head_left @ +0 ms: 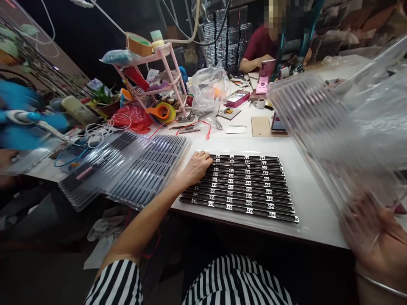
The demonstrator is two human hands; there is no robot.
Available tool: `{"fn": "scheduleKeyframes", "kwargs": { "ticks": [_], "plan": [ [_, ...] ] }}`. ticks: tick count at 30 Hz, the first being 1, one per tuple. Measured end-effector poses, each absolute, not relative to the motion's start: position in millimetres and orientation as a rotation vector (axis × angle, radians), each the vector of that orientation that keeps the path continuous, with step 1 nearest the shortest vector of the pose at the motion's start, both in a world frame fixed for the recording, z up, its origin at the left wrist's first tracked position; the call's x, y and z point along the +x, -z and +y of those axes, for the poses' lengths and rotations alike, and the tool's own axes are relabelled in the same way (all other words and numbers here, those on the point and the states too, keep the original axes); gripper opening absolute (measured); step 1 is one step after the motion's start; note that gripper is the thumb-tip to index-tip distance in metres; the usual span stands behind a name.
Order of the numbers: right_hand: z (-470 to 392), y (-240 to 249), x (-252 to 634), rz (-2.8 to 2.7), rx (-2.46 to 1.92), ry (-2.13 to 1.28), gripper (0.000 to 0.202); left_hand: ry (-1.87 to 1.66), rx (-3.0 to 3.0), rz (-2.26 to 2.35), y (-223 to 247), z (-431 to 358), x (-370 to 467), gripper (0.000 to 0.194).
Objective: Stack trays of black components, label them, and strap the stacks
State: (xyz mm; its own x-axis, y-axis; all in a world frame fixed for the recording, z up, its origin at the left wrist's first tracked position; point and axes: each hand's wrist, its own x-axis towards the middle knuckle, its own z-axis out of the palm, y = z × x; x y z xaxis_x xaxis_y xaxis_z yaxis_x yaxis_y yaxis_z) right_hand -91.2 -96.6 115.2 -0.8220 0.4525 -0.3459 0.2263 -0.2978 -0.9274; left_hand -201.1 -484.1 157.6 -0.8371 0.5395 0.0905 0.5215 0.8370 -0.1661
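Several black strips with silvery metal segments (249, 190) lie in rows in a clear tray on the white table. My left hand (197, 167) rests at the tray's upper left corner, fingers curled over the ends of the strips; whether it grips anything is hidden. At the right, my right hand (375, 228) holds a clear ribbed plastic tray (313, 110), tilted up and blurred by motion, its fingers seen through the plastic. Left of the black strips are clear trays of grey strips (148, 169).
A pink rack (173, 80) holds tape and small items behind the trays. Near it are a red bag (133, 119) and a clear bag (211, 84). A blurred blue fan (25, 114) stands far left. Across the table sits a person (259, 46) near a pink phone (263, 80).
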Motion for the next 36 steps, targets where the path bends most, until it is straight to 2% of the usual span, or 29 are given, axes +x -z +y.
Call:
{"fn": "scheduleKeyframes", "kwargs": {
  "ticks": [5, 8, 12, 24, 32, 36],
  "plan": [
    [-90.5, -108.7, -93.1, -1.698, -0.874, -2.297, 0.052, -0.323, -0.892, -2.829, -156.4, -486.5, -197.0, 0.022],
    [-91.5, -112.6, -99.9, -1.436, -1.044, -2.348, 0.040, -0.322, -0.917, -2.811, -159.1, -480.3, -198.7, 0.020],
    [-94.8, -119.2, -105.1, -1.056, -1.152, -2.434, 0.034, -0.322, -1.047, -2.748, -160.5, -458.1, -208.6, 0.017],
    [-92.0, -116.3, -103.6, -0.857, -1.067, -2.523, 0.034, -0.374, -1.080, -2.764, -163.5, -431.6, -205.1, 0.018],
    [-97.8, -125.7, -103.7, -0.808, -1.088, -2.525, 0.035, -0.192, -1.014, -2.773, -166.2, -417.2, -201.7, 0.024],
    [-97.4, -126.2, -102.9, -0.825, -1.068, -2.513, 0.035, 0.106, -0.759, -2.818, -166.0, -434.6, -173.8, 0.024]
  ]
}}
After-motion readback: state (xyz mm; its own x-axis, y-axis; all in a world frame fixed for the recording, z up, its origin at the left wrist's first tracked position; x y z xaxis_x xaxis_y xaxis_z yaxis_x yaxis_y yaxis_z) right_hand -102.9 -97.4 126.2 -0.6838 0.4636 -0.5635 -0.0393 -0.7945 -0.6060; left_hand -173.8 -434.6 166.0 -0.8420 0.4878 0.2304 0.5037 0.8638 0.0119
